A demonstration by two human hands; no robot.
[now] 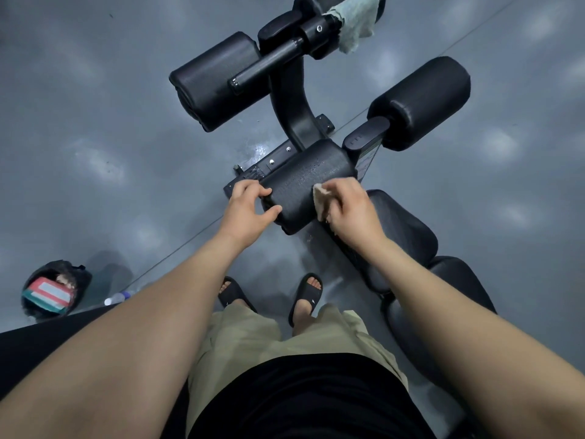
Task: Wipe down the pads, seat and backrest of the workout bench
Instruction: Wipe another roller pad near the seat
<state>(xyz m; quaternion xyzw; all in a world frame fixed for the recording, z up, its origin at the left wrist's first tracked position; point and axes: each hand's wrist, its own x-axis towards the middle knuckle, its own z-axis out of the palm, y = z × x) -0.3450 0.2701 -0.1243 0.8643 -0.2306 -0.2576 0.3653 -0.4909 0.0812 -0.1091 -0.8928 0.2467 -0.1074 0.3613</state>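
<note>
workout bench, black vinyl padding on a black metal frame. near roller pad [307,182] lies crosswise at the front end of the seat, its top face speckled with wet droplets. left hand [250,204] grips its left end, thumb on the near side, fingers [258,190] over the top. right hand [351,210] presses a small beige cloth [319,198] onto its right part, cloth bunched under the hand. two more roller pads further out, far-left pad [212,83] and far-right pad [421,103], one on each side of the curved frame post [291,99]. seat [402,229] sits just behind the near pad. backrest [449,280] follows it, partly hidden by the right forearm. pale green rag [354,23] hangs at the top of the frame.
</note>
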